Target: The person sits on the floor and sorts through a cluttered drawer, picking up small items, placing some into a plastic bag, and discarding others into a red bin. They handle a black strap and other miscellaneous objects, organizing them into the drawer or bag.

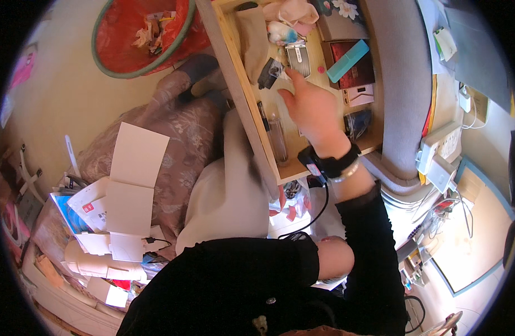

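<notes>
My right hand (314, 109) reaches palm down over an open wooden drawer (287, 171), thumb and index finger apart. Its index fingertip is at a small clear plastic packet (277, 68), beside a black object (266, 75); whether they touch is unclear. Past the fingertip lies a ribbed grey metal case (298, 62). A beige fabric pouch (254, 44) runs along the drawer's left side. Nearer me are a clear tube (277, 140) and a black pen (263, 115). My left hand (335, 258) is mostly hidden beneath my right arm, so its fingers do not show.
On the drawer's right side, a teal case (348, 61) rests on a dark red box (338, 52), near a pink box (359, 95). A red-lined waste bin (110, 46) stands at upper left. An open white carton (131, 206) lies left; a power strip (440, 145) is right.
</notes>
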The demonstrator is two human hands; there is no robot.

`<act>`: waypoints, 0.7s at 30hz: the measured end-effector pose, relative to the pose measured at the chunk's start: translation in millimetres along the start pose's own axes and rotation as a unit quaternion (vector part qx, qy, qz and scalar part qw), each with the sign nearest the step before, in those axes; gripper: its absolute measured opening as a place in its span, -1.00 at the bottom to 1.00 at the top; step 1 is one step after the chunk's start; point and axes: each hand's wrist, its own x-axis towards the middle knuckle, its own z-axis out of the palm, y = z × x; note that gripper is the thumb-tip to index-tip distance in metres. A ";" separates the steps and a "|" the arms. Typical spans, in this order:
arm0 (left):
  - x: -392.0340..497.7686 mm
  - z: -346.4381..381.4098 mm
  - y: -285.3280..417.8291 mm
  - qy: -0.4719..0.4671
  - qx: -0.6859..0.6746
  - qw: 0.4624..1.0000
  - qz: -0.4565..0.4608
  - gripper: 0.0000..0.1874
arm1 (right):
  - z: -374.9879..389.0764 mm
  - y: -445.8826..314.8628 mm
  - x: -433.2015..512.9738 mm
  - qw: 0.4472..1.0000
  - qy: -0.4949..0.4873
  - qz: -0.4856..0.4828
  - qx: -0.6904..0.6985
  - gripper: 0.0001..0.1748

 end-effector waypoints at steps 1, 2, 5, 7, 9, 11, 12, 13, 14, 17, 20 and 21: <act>2.5 2.1 1.1 0.001 -0.020 0.999 -0.047 -0.82 | 4.6 -5.6 8.4 0.999 -0.029 0.007 -0.036 -0.53; 6.0 4.0 3.2 -0.003 -0.053 0.990 -0.130 -0.82 | 8.1 -9.4 15.2 0.996 -0.044 0.011 -0.074 -0.48; 18.7 7.7 9.1 0.029 -0.222 0.782 -0.582 -0.82 | 13.5 -12.2 22.1 0.991 -0.072 0.040 -0.109 -0.37; 25.5 9.6 12.3 0.052 -0.223 0.770 -0.595 -0.82 | 14.1 -9.2 19.8 0.981 -0.124 0.103 -0.107 -0.34; 29.2 11.5 13.4 0.074 -0.221 0.760 -0.607 -0.82 | 14.0 -4.5 16.5 0.991 -0.056 0.064 -0.107 -0.43; 30.2 13.6 12.8 0.095 -0.212 0.748 -0.621 -0.82 | 15.4 -0.8 16.6 0.993 -0.025 0.064 -0.098 -0.51; 30.3 15.0 12.1 0.106 -0.208 0.742 -0.628 -0.83 | 16.7 0.4 17.7 0.993 -0.016 0.074 -0.091 -0.56; 31.0 16.3 11.2 0.117 -0.204 0.736 -0.635 -0.83 | 18.6 0.9 20.2 0.995 0.019 0.062 -0.079 -0.60; 31.9 17.8 10.1 0.129 -0.201 0.729 -0.642 -0.83 | 20.6 1.1 23.2 0.992 -0.003 0.075 -0.106 -0.66; 37.1 22.3 6.7 0.163 -0.195 0.706 -0.661 -0.83 | 23.8 0.6 32.0 0.986 0.006 0.049 -0.161 -0.78; 38.4 27.3 1.0 0.201 -0.191 0.681 -0.678 -0.83 | 20.1 1.8 39.1 0.986 0.015 0.043 -0.161 -0.83; 35.7 29.7 -1.6 0.212 -0.189 0.672 -0.683 -0.83 | 18.1 2.7 41.3 0.989 0.025 0.054 -0.133 -0.82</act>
